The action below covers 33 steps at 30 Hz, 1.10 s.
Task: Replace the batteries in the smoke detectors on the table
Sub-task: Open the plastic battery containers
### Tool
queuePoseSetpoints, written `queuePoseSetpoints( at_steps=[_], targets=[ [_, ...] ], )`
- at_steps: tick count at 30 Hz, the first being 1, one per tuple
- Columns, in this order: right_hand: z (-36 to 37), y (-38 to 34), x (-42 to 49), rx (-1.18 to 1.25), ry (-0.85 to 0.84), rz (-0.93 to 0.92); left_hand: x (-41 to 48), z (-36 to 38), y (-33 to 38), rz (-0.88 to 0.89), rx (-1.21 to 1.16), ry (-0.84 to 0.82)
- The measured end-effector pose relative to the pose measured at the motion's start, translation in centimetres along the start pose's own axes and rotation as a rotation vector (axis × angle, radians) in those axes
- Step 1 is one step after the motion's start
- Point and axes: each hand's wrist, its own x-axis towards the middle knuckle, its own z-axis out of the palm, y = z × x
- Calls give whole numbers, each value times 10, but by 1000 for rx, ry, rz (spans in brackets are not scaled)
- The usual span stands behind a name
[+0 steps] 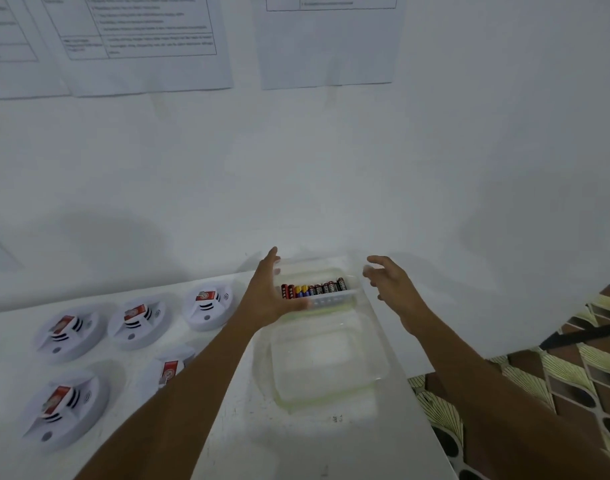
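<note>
White table (248, 445) fills the lower part of the view and runs up to a pale wall (331, 168), with a patterned brown and gold floor (573, 375) showing past the table's right edge and a dark strap (580, 332) lying across it

Nearest, toward the table's left edge, sits a round white smoke detector (66, 407) with a red label on its top. A second detector (168, 370) lies to its right, half hidden behind the person's left forearm. Toward the right edge stands a clear rectangular container (383, 372), and nothing can be made out inside it

Farther back, three more detectors line up side by side along the left half of the table: the left one (71, 330), the middle one (137, 320) and the right one (208, 303), each with the same red label

Both bare arms reach forward over the table. The left hand (272, 296) is held with fingers straight and close together, palm turned toward the right, at the left end of a small white tray (334, 301); its thumb lies by the tray's front edge, and whether it touches cannot be told. The right hand (393, 289) hovers just past the tray's right end, fingers spread and loosely bent, holding nothing

The tray sits just beyond the clear container, close to the table's far edge, and carries a row of batteries (314, 289) lying side by side, mostly black and red with a few blue and yellow

High on the wall hang printed sheets (140, 43), and another sheet (331, 39) to the right, their text too blurred to read
</note>
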Motion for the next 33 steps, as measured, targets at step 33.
queuePoseSetpoints(
  at_steps=[33],
  targets=[
    [6, 27, -98, -48, -28, -233, -115, 13, -6, 63, -126, 159]
  ],
)
